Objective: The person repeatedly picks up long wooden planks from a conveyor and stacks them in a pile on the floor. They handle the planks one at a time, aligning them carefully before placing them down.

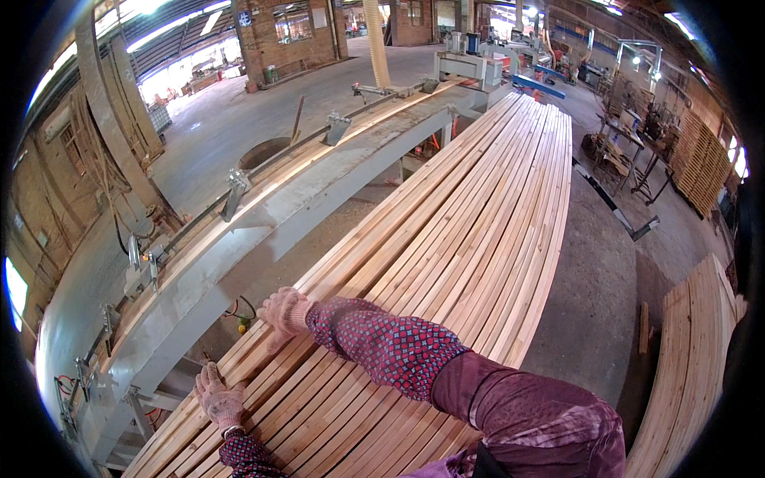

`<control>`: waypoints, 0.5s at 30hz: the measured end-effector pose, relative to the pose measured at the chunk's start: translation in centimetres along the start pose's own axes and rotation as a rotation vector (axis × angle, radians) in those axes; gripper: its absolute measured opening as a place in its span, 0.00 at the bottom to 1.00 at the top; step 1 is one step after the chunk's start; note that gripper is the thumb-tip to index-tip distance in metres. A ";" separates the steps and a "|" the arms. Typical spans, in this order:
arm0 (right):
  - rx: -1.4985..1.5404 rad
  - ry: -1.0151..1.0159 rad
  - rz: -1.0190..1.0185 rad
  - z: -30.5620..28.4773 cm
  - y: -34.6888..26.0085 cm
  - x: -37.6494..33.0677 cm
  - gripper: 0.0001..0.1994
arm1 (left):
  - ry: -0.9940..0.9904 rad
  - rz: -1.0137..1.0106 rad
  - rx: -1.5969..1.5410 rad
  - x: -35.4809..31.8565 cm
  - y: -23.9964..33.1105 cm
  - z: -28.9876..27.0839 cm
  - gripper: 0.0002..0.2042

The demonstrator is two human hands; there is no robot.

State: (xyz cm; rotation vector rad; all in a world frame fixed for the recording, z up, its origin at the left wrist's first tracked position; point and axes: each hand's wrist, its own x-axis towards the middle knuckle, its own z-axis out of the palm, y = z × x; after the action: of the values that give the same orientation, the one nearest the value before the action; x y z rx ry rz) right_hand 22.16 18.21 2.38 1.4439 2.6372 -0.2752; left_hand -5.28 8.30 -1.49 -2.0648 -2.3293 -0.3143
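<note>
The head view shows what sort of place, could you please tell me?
Probably a woodworking workshop: long wooden strips lie side by side, a long grey machine bed runs alongside, and more timber is stacked at right.

Pale pink knit gloves (215, 402) on left hand (219, 394) and right hand (285, 312), dark oversleeves (398, 350) patterned red and pale blue, mottled maroon upper sleeve (542, 418)
</note>
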 end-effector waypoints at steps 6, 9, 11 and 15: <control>-0.003 0.032 -0.023 0.2 0.4 0.0 0.45 | 0.012 -0.006 0.004 0.2 0.0 0.5 0.45; -0.004 0.019 -0.007 0.2 0.3 0.1 0.45 | 0.005 0.014 -0.009 0.1 -0.3 0.4 0.44; 0.003 0.029 -0.005 0.2 0.2 0.0 0.45 | 0.012 0.019 -0.014 0.2 -0.3 0.4 0.44; -0.002 0.008 0.012 -0.1 0.0 -0.2 0.45 | 0.035 0.010 -0.006 0.1 -0.2 0.6 0.44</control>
State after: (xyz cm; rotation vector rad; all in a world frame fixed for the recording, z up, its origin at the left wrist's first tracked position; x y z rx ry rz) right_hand 22.29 18.10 2.52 1.4626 2.6327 -0.2657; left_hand -5.41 8.47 -2.07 -2.0551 -2.3006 -0.3550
